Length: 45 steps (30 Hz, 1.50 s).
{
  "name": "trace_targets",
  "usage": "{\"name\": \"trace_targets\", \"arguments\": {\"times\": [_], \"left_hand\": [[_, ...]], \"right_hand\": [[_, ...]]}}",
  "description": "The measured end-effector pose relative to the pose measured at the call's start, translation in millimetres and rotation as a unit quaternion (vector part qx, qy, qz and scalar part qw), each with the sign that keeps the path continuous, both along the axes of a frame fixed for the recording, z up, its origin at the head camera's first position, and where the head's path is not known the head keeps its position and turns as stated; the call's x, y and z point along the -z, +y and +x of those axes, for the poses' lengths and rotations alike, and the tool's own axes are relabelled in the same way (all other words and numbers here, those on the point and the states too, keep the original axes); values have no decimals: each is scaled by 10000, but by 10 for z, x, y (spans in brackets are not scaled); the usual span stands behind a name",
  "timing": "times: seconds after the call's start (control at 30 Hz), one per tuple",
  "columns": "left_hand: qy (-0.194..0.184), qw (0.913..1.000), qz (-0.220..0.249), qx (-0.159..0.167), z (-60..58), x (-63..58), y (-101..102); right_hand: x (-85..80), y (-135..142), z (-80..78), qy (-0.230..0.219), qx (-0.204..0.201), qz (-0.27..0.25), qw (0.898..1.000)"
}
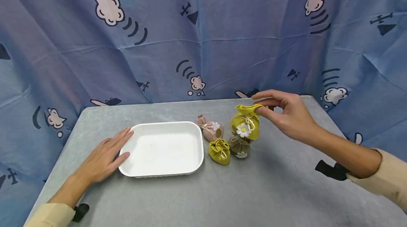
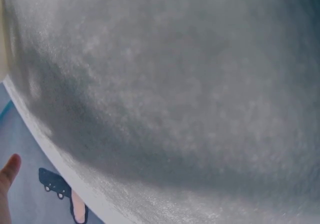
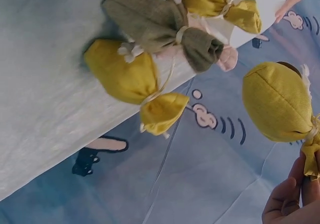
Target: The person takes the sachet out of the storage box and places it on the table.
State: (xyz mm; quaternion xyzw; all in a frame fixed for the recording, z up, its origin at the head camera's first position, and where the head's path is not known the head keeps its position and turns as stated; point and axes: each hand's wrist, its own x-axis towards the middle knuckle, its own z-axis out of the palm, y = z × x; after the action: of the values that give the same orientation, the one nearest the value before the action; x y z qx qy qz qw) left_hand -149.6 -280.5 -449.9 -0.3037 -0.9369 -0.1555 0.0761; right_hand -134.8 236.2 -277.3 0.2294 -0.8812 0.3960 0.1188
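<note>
My right hand (image 1: 294,115) pinches the gathered top of a yellow-green drawstring pouch (image 1: 254,133), which has a white flower and a pale cord. In the right wrist view this pouch (image 3: 275,101) hangs from the fingertips, apart from the others. Below and beside it are a grey-brown pouch (image 1: 239,146), a smaller yellow-green pouch (image 1: 218,152) and a pink pouch (image 1: 208,132). The right wrist view also shows another yellow pouch (image 3: 122,74) beside the grey-brown one. My left hand (image 1: 103,158), fingers extended, rests at the left rim of a white tray (image 1: 162,149).
The grey table (image 1: 197,202) fills the foreground, its back edge meeting a blue patterned curtain (image 1: 203,50). Pouches lie close along the tray's right side. Black straps show at both wrists. The left wrist view holds mostly table surface, with one fingertip (image 2: 11,168) at lower left.
</note>
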Motion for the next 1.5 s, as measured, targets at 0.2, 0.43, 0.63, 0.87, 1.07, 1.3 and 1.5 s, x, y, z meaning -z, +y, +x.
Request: {"name": "trace_targets", "arguments": {"times": [0.2,0.43,0.63,0.87,1.07,1.3,1.5], "left_hand": [[81,9999,36,55,-3,-13,2],[86,9999,15,52,-1,-22,-2],[101,9999,14,70,-7,-24,-4],[113,9999,22,92,-7,-27,2],[66,10000,-23,30,5,-24,4],[0,9999,-106,-42,13,-20,-2],[11,10000,-93,-33,5,-24,1]], "right_hand": [[28,188,21,27,329,177,9993],[49,351,40,-177,501,24,9986],[125,469,56,-396,683,227,9966],[316,608,78,-671,946,285,9928],[552,705,62,-792,594,264,9947],[720,711,52,-1056,557,229,9926],[802,709,59,-1248,580,281,9901]]}}
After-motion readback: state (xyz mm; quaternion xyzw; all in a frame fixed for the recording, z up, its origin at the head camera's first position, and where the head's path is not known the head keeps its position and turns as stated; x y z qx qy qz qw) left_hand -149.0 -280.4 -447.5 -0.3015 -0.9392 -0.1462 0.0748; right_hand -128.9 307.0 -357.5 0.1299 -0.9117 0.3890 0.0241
